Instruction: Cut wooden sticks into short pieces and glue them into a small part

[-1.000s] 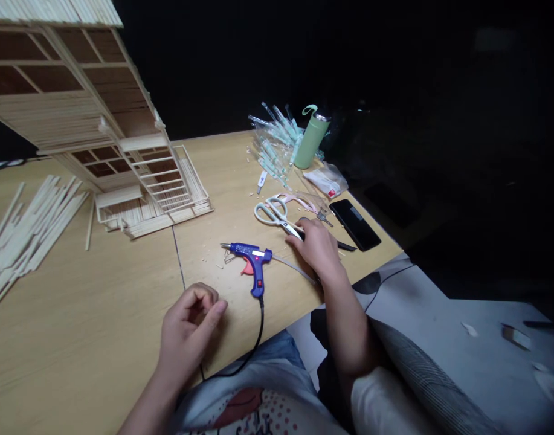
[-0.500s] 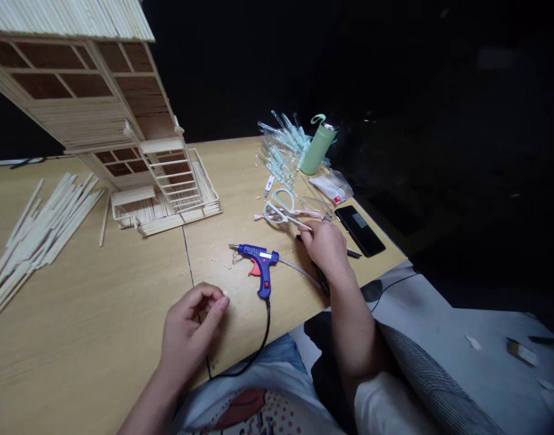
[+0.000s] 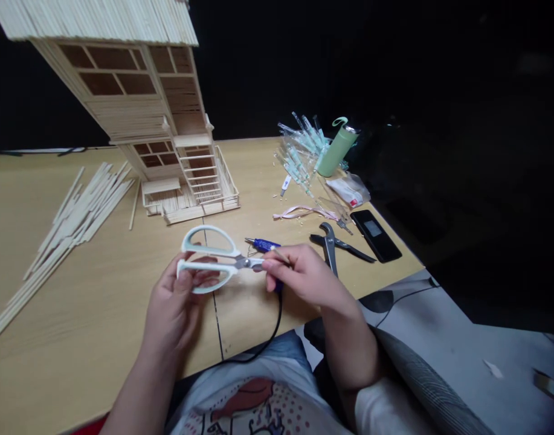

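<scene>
A pair of scissors (image 3: 244,263) with pale handle loops is held between both hands above the table. The fingers of my left hand (image 3: 168,305) are closed on the loops. My right hand (image 3: 306,275) grips the blade end, hiding the tips; a short thin stick (image 3: 280,256) shows at its fingers. Below and partly behind my right hand lies a blue glue gun (image 3: 262,244), its black cord (image 3: 279,317) running to the table's front edge. Dark pliers (image 3: 330,244) and another black tool (image 3: 356,249) rest to the right of that hand.
A wooden stick house (image 3: 118,112) stands at back left, beside a pile of flat sticks (image 3: 77,217). Toward the back right are a green bottle (image 3: 338,151), wrapped sticks (image 3: 304,151), a plastic packet (image 3: 349,188), a pink ribbon (image 3: 299,211) and a phone (image 3: 376,235).
The scissors have come up from the table and moved left in my right hand. My left hand has closed on their handles. The view has shifted slightly.
</scene>
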